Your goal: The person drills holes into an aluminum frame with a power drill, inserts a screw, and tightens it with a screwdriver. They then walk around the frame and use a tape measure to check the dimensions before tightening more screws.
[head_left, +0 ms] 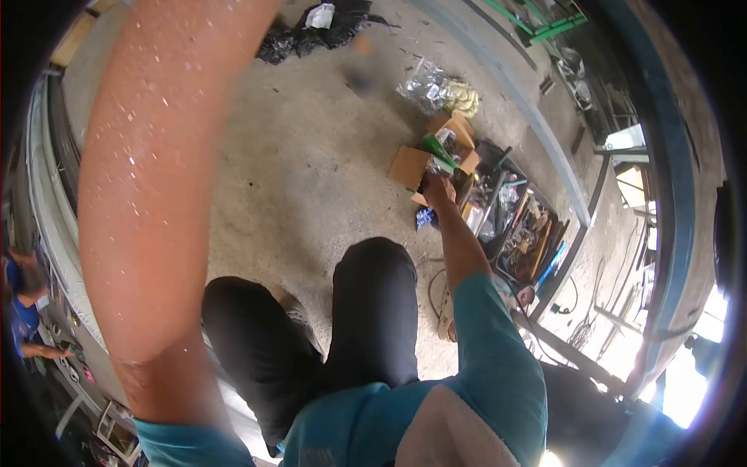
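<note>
Reaching out to the right, my right hand [440,189] is at the opening of a small cardboard box [408,167], its fingers down among the contents. Those fingers are hidden, so what they touch does not show. A green piece [440,149] lies across the flaps just beyond the hand. Another opened carton [461,134] stands right behind. Below the hand a blue and white packet [425,218] rests on the floor. My left forearm rises large and close along the left of the view, and its hand is beyond the top edge.
Beside the boxes is a black toolbox [520,233] full of tools and small parts. Clear plastic wrap [424,84] and black bags [315,29] lie farther off. A metal beam [537,124] curves along the right. Another person [27,300] is at the far left.
</note>
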A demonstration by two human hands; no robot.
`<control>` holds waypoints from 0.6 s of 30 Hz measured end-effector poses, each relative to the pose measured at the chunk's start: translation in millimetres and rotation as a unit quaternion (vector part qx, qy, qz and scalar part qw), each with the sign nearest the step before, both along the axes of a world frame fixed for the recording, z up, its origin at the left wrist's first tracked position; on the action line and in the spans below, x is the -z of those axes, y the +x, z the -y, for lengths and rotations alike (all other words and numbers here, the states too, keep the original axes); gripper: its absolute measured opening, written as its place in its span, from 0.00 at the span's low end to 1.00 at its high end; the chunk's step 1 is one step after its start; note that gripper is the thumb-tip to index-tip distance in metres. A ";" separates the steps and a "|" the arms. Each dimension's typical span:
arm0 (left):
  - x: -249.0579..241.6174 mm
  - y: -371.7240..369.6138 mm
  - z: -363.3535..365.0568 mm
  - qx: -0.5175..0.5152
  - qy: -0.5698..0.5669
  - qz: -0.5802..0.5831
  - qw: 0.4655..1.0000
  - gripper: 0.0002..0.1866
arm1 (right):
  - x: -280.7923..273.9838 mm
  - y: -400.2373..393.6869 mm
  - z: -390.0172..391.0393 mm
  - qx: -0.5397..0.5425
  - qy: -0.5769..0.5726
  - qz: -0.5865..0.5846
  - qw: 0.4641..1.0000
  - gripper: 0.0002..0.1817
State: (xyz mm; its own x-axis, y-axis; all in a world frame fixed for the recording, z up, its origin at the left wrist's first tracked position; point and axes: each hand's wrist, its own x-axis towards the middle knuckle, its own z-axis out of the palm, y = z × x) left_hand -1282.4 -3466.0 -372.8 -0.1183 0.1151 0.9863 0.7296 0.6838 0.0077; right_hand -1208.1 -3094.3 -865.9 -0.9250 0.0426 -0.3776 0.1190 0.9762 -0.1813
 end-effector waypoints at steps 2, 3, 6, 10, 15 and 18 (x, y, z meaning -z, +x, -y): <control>1.2 1.2 1.1 -0.002 -0.004 0.001 1.000 0.26 | 17.6 -1.1 -2.3 -0.012 0.001 -0.066 0.998 0.12; 4.1 3.1 1.7 -0.003 -0.006 0.002 1.000 0.26 | 17.0 -2.1 2.3 -0.014 0.010 -0.067 0.998 0.12; 5.8 5.0 0.7 -0.004 -0.009 0.003 1.000 0.26 | 17.1 -8.6 12.5 -0.009 0.026 -0.078 0.997 0.11; 4.9 2.6 3.6 -0.004 0.005 0.004 1.000 0.25 | -2.2 -11.6 7.7 -0.024 0.060 -0.019 0.998 0.13; -0.4 4.8 6.8 0.005 0.013 0.008 1.000 0.25 | 11.2 1.9 -27.5 0.020 -0.142 -0.115 0.983 0.11; -5.7 3.2 5.4 0.017 0.023 0.010 1.000 0.25 | -51.6 19.6 -26.5 0.338 -0.574 0.116 0.737 0.02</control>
